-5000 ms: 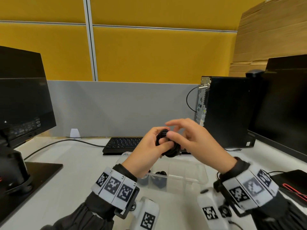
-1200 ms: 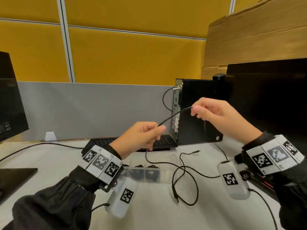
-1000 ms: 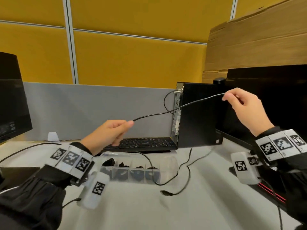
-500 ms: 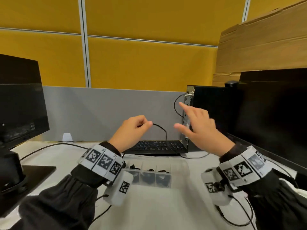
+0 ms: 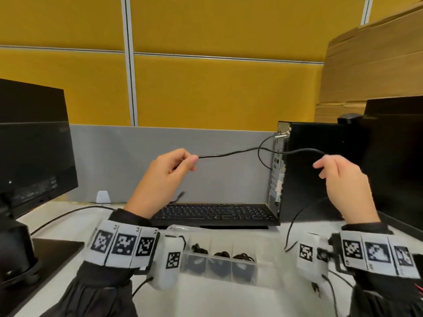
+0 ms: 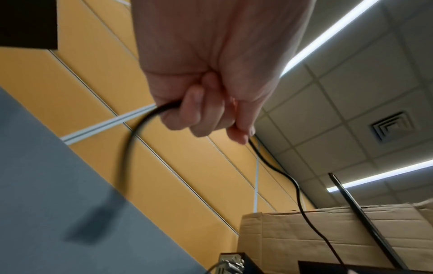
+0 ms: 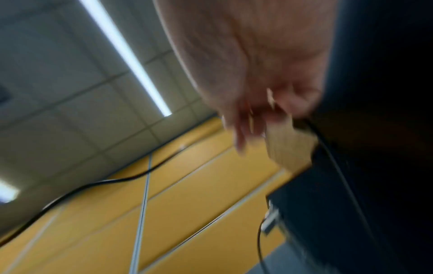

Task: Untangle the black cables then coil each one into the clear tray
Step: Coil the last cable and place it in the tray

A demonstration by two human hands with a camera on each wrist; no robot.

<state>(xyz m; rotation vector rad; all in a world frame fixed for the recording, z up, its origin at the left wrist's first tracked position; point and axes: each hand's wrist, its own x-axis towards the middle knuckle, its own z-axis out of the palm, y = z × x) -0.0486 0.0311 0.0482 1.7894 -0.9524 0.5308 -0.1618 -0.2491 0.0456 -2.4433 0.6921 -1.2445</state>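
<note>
Black cable [image 5: 240, 152] hangs in the air between my left hand [image 5: 168, 170], pinching one end, and my right hand [image 5: 338, 179], curled around the span, above the clear tray [image 5: 263, 243]; straightening seems done, so winding loops comes next.

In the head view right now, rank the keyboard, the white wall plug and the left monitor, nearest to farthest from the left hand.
1. keyboard, just below and right of the left hand.
2. white wall plug, lower left, by the grey partition.
3. left monitor, far left.
</note>
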